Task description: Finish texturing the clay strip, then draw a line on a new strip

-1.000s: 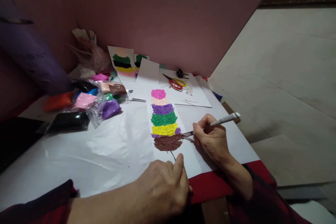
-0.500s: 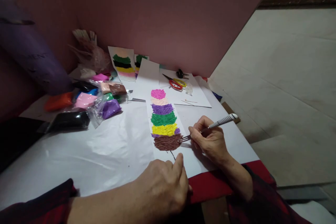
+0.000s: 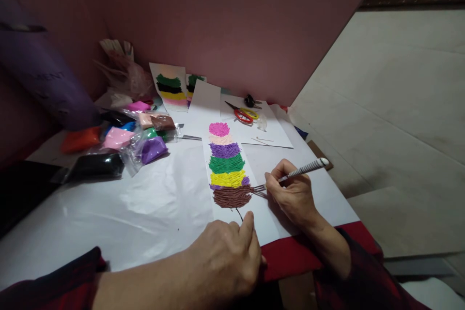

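My right hand (image 3: pixel 292 193) is closed around a fork (image 3: pixel 307 168) with a patterned white handle. The tines point left and meet the right end of a brown clay band (image 3: pixel 232 197). This band is the lowest of several textured clay bands on a white paper strip (image 3: pixel 222 214). Above it lie yellow (image 3: pixel 228 179), green (image 3: pixel 227 163), purple (image 3: pixel 225 150), pale peach and bright pink (image 3: pixel 219 129) bands. My left hand (image 3: pixel 225 256) lies at the strip's lower end, index finger extended onto the paper, other fingers curled; their undersides are hidden.
Bagged clay packets, including black (image 3: pixel 96 167), orange (image 3: pixel 80 139) and purple (image 3: pixel 154 150), lie at left. Scissors (image 3: pixel 243 116) and keys (image 3: pixel 250 101) rest on white card behind the strip. Painted cards (image 3: pixel 169 89) lean against the pink wall. A purple cylinder (image 3: pixel 43 68) stands far left.
The fork has shifted slightly right and up, its tines now at the brown band's upper right edge. My right hand moved with it; my left hand stays put.
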Demonstrator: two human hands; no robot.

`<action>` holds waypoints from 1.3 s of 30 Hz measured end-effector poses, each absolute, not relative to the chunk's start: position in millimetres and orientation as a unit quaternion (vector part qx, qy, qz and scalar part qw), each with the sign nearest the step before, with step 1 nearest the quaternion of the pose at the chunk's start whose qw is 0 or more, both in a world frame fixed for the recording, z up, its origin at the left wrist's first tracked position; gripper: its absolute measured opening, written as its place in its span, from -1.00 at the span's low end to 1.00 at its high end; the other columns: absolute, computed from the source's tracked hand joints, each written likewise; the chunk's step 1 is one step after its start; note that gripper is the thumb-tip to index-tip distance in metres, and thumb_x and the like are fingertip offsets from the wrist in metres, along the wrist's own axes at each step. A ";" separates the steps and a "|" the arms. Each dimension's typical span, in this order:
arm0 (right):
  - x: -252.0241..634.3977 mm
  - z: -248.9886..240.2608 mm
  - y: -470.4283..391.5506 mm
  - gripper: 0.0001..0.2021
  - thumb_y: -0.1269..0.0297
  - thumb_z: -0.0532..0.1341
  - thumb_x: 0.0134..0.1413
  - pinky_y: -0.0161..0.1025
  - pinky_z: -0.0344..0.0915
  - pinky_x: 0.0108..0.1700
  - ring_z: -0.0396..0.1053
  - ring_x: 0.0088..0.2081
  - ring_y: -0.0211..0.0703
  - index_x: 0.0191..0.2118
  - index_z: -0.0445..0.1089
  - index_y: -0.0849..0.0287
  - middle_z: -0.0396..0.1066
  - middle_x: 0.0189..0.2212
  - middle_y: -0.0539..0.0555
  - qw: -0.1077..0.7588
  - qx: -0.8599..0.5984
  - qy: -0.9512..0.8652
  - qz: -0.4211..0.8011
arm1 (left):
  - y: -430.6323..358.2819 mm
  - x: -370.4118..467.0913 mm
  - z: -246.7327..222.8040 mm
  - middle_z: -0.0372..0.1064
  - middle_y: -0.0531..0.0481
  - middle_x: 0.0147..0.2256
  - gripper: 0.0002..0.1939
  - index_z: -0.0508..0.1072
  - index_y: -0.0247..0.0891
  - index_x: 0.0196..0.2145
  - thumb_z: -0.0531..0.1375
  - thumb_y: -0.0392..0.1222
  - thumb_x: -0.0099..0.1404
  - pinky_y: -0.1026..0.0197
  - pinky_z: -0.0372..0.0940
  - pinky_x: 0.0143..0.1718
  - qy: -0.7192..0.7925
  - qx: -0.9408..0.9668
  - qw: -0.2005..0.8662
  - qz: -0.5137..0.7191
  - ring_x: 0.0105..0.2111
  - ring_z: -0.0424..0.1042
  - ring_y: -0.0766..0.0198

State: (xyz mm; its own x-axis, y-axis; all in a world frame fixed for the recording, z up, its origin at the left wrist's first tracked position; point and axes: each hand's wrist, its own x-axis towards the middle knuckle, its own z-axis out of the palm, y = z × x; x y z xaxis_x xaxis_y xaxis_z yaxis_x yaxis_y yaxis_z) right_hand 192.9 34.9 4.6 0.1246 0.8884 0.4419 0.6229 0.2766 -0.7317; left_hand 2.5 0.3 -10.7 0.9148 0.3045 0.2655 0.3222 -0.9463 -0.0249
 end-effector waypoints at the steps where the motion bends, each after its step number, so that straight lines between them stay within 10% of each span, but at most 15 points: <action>1: 193.0 4.3 34.4 -0.75 0.41 0.19 0.05 -0.33 0.10 -0.56 0.10 -0.63 -0.35 -0.56 0.13 0.10 0.12 -0.67 -0.15 0.469 -0.583 -0.646 0.152 | 0.4 2.3 -9.0 0.38 -0.55 -0.03 -0.60 0.41 -0.56 -0.06 -0.10 -0.21 0.46 0.22 0.26 -0.59 -0.158 -0.978 0.042 -0.129 -0.47 0.43 0.24; 24: 191.3 12.9 29.2 -0.72 0.39 0.22 0.05 -0.30 0.12 -0.55 0.13 -0.62 -0.31 -0.59 0.15 0.10 0.16 -0.68 -0.12 0.500 -0.556 -0.653 0.122 | 2.1 0.7 -1.6 0.48 -0.50 -0.14 -0.69 0.42 -0.49 -0.25 -0.05 -0.23 0.43 0.20 0.17 -0.75 -0.150 -0.965 0.111 -0.185 -0.62 0.40 0.22; 39: 186.7 10.0 31.2 -0.73 0.24 0.26 0.09 -0.34 0.12 -0.64 0.16 -0.68 -0.33 -0.53 0.18 0.10 0.21 -0.70 -0.14 0.463 -0.541 -0.626 0.318 | 2.6 1.6 2.2 0.49 -0.47 -0.14 -0.75 0.43 -0.48 -0.27 0.00 -0.28 0.38 0.17 0.23 -0.77 -0.152 -0.965 0.098 -0.188 -0.61 0.42 0.16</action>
State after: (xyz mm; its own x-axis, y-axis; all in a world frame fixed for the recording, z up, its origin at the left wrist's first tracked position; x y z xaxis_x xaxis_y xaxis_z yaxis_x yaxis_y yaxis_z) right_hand 186.7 31.2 10.0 0.0146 0.9720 0.2347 0.3827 0.2114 -0.8994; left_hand 1.6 2.6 2.2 0.8829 0.2569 0.3931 0.3307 -0.9345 -0.1319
